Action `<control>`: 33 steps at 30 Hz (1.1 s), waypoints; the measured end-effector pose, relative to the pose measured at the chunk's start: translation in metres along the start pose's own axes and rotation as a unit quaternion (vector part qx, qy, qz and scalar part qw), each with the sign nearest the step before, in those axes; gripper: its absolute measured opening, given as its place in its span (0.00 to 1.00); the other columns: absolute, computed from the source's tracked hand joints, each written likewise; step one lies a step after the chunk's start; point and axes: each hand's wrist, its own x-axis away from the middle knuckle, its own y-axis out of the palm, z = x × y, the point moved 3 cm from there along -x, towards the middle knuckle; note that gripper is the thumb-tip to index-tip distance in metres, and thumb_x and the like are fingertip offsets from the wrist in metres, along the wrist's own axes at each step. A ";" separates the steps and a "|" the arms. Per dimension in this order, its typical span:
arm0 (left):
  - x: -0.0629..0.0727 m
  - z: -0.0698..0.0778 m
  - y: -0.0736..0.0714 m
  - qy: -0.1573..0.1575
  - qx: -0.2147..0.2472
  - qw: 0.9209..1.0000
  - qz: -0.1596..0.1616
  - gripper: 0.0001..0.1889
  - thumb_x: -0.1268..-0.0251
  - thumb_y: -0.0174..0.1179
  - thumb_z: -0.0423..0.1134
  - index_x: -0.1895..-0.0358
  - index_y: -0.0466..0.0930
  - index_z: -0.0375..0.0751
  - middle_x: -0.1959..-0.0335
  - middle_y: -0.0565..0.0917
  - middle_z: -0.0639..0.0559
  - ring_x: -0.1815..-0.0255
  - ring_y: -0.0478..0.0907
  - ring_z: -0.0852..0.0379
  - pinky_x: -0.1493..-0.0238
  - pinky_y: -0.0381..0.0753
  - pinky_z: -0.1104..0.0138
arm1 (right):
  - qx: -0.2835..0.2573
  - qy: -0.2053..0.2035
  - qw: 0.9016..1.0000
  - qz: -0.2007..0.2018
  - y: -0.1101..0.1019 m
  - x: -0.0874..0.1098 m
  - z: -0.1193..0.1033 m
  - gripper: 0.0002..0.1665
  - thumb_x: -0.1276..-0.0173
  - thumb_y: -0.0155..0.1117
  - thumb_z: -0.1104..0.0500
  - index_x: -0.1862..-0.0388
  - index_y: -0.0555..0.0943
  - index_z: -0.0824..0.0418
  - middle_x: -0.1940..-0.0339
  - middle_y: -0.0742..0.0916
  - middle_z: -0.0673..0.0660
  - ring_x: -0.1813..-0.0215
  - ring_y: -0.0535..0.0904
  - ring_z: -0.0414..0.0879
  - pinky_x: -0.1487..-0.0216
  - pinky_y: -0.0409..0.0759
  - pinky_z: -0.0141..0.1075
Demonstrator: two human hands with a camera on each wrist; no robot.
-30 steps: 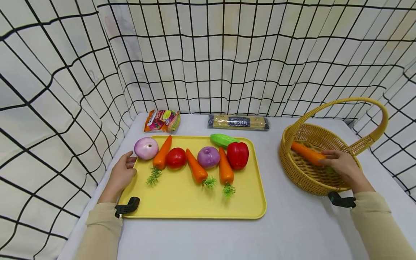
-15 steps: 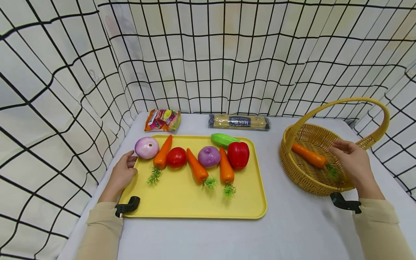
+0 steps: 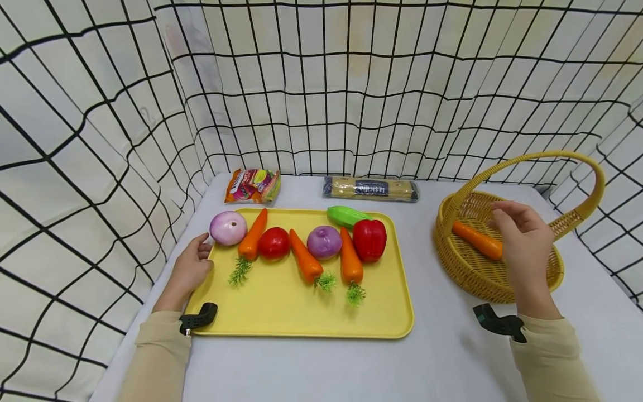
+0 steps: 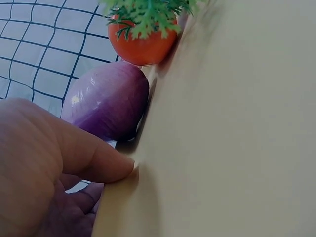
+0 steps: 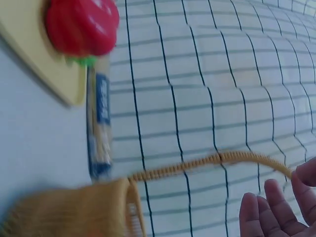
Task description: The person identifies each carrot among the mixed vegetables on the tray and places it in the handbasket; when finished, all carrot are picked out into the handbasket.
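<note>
My left hand (image 3: 188, 272) grips the left edge of a yellow tray (image 3: 301, 312). In the left wrist view its thumb (image 4: 111, 165) presses on the rim while the other fingers curl outside it, close by a purple onion (image 4: 108, 101). My right hand (image 3: 527, 254) is raised over the wicker basket (image 3: 452, 268), holding nothing, its fingers loosely bent. Inside the basket lies an orange carrot (image 3: 477, 240), its leafy end hidden behind that hand. The right wrist view shows the right fingers (image 5: 276, 202) spread near the basket handle (image 5: 197, 163).
Along the tray lie carrots (image 3: 305, 259), a tomato (image 3: 274, 243), a second onion (image 3: 324, 242), a green cucumber-like vegetable (image 3: 346, 214) and a red bell pepper (image 3: 369, 240). Behind are a colourful snack bag (image 3: 253, 186) and a pasta packet (image 3: 370, 188). Checked cloth walls surround the table.
My right hand has let go of the carrot in the basket, risen, and moved left toward the tray. The left hand has kept its hold on the tray edge.
</note>
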 end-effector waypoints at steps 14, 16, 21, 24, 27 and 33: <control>0.002 0.002 -0.001 -0.014 -0.023 0.999 0.039 0.27 0.40 0.50 0.30 0.35 0.69 0.25 0.49 0.77 0.32 0.49 0.73 0.41 0.51 0.69 0.57 | 0.026 -0.003 0.990 -0.138 0.111 0.057 0.030 0.11 0.30 0.58 0.63 0.54 0.82 0.68 0.56 0.84 0.61 0.61 0.82 0.40 0.58 0.81 0.30; 0.002 0.002 0.000 -0.015 -0.023 0.999 0.044 0.27 0.40 0.50 0.30 0.36 0.70 0.25 0.49 0.77 0.33 0.49 0.72 0.42 0.51 0.69 0.58 | 0.036 -0.003 0.988 -0.149 0.125 0.065 0.033 0.10 0.31 0.60 0.62 0.55 0.83 0.66 0.56 0.85 0.62 0.61 0.82 0.41 0.59 0.81 0.31; 0.002 0.001 0.001 -0.019 -0.022 0.998 0.046 0.26 0.41 0.49 0.30 0.37 0.71 0.26 0.50 0.78 0.34 0.50 0.72 0.43 0.53 0.68 0.60 | 0.080 0.000 0.982 -0.172 0.147 0.085 0.041 0.09 0.35 0.65 0.62 0.57 0.84 0.61 0.57 0.86 0.57 0.57 0.83 0.45 0.58 0.79 0.29; 0.001 0.000 0.002 -0.017 -0.021 0.999 0.047 0.26 0.41 0.49 0.30 0.37 0.71 0.26 0.51 0.78 0.34 0.51 0.72 0.43 0.53 0.68 0.60 | 0.101 0.008 0.977 -0.190 0.154 0.095 0.046 0.10 0.37 0.67 0.63 0.56 0.83 0.61 0.58 0.86 0.56 0.58 0.82 0.48 0.55 0.79 0.30; 0.002 0.000 0.001 -0.012 -0.023 0.999 0.048 0.26 0.41 0.49 0.29 0.37 0.71 0.26 0.51 0.78 0.34 0.51 0.73 0.43 0.53 0.68 0.60 | 0.116 0.005 0.972 -0.203 0.159 0.104 0.050 0.11 0.38 0.68 0.63 0.56 0.83 0.61 0.59 0.86 0.57 0.59 0.81 0.49 0.55 0.80 0.33; 0.001 -0.001 0.000 -0.013 -0.025 0.999 0.045 0.26 0.41 0.48 0.29 0.37 0.71 0.26 0.51 0.78 0.34 0.51 0.72 0.43 0.53 0.68 0.59 | 0.149 -0.026 0.966 -0.208 0.167 0.119 0.060 0.18 0.41 0.73 0.61 0.53 0.81 0.63 0.57 0.86 0.59 0.60 0.81 0.49 0.55 0.82 0.40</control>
